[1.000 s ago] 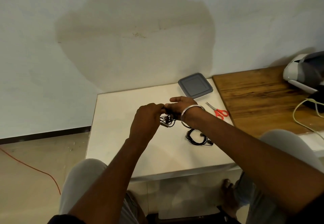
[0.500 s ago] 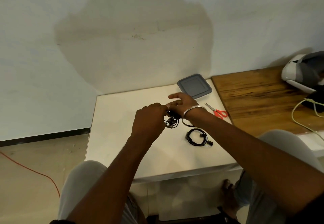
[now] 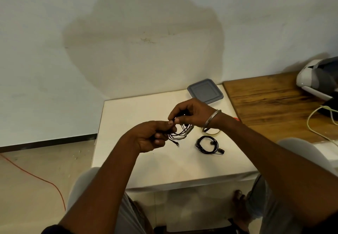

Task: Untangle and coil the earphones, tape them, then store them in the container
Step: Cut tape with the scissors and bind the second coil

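Note:
A tangled black earphone cable [image 3: 180,132] hangs in loops between my two hands above the white table [image 3: 139,113]. My left hand [image 3: 150,136] grips one end of the bundle, and my right hand [image 3: 190,112], with a metal bangle on the wrist, pinches the other end just above it. A second pair of black earphones [image 3: 208,145] lies coiled on the table to the right of my hands. The grey-lidded container [image 3: 204,91] sits at the table's far right corner. A tape roll [image 3: 213,133] lies under my right wrist, mostly hidden.
Red-handled scissors [image 3: 236,118] peek out behind my right wrist. A wooden table [image 3: 270,102] adjoins on the right, holding a white and grey device [image 3: 318,83] and a pale cable [image 3: 314,124]. An orange cord [image 3: 36,177] runs across the floor at left.
Both hands have lifted the tangled earphones off the table and pulled slightly apart, so the cable now hangs in looser loops. The view has tilted a little.

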